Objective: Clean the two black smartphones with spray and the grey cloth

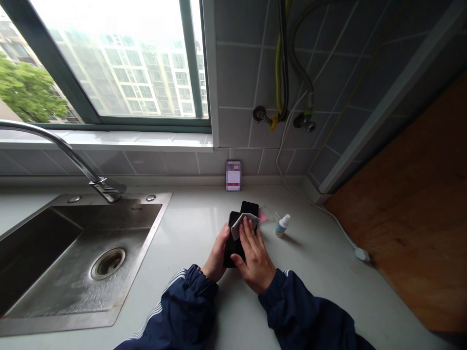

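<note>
My left hand [216, 256] grips a black smartphone [232, 247] along its left side, screen facing up. On the phone's upper part lies a small grey cloth [238, 226], pressed down under the fingertips of my right hand [257, 260]. The right fingers are nearly straight and close together, and the thumb reaches over the lower screen. Just beyond, a second black, flat, phone-like object [250, 207] lies on the counter, partly hidden by the cloth. Beside it is a pink piece [262, 217] with clear plastic around it. A small white-capped bottle [282, 226] stands to the right of my right hand.
A steel sink [142, 253] with a chrome faucet [78, 160] is at the left of the white counter [189, 218]. A lit phone-like screen [233, 176] leans against the tiled wall. A white cable [321, 208] ends in a plug [362, 253] by the wooden panel [408, 204].
</note>
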A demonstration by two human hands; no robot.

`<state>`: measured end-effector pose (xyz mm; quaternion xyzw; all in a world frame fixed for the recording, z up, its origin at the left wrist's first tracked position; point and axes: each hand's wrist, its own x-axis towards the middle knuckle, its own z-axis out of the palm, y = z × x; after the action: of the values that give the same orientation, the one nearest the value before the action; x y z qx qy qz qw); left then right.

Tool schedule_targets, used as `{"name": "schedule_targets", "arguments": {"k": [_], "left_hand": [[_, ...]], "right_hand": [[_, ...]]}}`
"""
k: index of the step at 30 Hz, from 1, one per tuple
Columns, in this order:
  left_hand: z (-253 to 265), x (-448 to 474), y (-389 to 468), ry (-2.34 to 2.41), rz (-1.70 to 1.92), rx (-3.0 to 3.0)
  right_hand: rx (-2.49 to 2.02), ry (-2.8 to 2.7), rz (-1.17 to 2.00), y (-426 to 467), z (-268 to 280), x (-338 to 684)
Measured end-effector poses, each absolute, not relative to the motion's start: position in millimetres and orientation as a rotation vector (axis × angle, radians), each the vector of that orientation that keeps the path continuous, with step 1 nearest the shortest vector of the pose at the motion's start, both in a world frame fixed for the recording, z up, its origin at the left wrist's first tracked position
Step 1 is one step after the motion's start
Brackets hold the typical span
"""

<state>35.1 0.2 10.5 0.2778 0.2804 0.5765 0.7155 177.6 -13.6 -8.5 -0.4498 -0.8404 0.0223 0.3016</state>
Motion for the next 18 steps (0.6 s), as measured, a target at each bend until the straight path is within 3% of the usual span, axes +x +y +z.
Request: {"name": "schedule_targets", "arguments": {"k": [7, 18], "left_hand": [[13.9, 37.9, -2.8, 0.542, 1.234, 0.69], [18.4, 18.3, 8.0, 0.553, 1.273, 0.328]], "right_hand": [[-1.223, -2.151, 0.048, -12.2, -4.2, 180.2], [-0.877, -2.564, 0.14, -32.3, 4.2, 166.7]]}}
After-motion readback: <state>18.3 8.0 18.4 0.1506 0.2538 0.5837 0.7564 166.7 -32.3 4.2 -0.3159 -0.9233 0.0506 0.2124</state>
